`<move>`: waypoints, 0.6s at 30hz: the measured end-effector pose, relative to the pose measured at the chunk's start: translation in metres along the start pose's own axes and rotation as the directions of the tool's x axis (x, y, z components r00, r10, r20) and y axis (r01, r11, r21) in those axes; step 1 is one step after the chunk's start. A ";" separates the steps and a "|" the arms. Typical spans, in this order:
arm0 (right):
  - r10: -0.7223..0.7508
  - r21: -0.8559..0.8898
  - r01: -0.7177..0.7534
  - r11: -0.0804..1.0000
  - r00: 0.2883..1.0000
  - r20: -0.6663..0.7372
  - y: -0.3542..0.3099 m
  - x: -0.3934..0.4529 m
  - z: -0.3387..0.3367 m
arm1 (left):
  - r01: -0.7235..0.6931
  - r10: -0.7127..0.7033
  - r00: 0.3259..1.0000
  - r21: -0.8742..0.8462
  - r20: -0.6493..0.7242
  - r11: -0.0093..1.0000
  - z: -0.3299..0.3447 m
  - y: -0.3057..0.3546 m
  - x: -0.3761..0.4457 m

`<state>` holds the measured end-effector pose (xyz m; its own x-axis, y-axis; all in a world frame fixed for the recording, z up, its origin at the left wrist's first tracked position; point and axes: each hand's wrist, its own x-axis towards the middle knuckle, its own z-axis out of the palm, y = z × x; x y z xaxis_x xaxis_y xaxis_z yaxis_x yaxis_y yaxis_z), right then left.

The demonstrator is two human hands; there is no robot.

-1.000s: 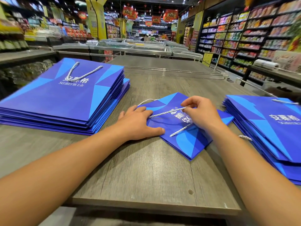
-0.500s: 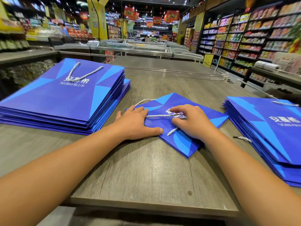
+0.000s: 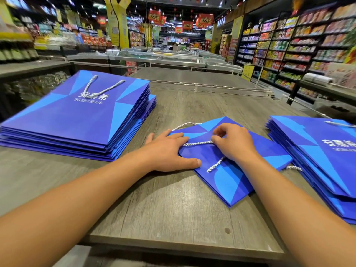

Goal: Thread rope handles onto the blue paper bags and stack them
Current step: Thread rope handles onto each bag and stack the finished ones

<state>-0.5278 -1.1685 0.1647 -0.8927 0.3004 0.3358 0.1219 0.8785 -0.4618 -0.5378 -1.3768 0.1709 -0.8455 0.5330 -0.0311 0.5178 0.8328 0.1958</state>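
The bag (image 3: 229, 170) being worked lies flat near the middle of the bench (image 3: 173, 218), between the two piles. Since approx 1 s ago the right hand (image 3: 234, 143) is seen pulled in from the bag's right part toward its middle, w/ fingers now curled and pinching the rope (image 3: 198, 143). The rope's loose tail (image 3: 214, 165) looks shorter than before, so more cord seems drawn through; probably the handle is nearly seated, tho the hole itself is hidden under the fingers. The left hand (image 3: 169, 151) is kept where it was, fingers spread flat and pressed on the bag's left edge to pin it. The finished pile (image 3: 77, 116), handle on top, sits at the bench's left edge; the other pile (image 3: 317, 157) at the right edge. Stacking is judged next, once the end is secured
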 end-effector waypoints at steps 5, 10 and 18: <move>0.079 0.126 -0.066 0.990 0.992 -0.103 0.002 -0.002 -0.018 | 0.143 -0.139 0.988 0.051 -0.060 0.988 -0.002 -0.012 0.005; 0.303 -0.178 -0.281 0.943 0.947 0.107 0.014 -0.008 -0.026 | 0.195 -0.191 0.976 0.023 -0.105 0.981 -0.001 -0.021 0.010; 0.389 -0.219 -0.353 0.909 0.910 0.146 0.013 -0.010 -0.020 | 0.160 -0.127 0.968 0.140 -0.218 0.977 -0.002 -0.015 0.004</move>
<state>-0.5085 -1.1525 0.1714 -0.8281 0.5605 0.0059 0.5214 0.7742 -0.3588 -0.5492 -1.3880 0.1695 -0.9125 0.3770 0.1589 0.3886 0.9201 0.0490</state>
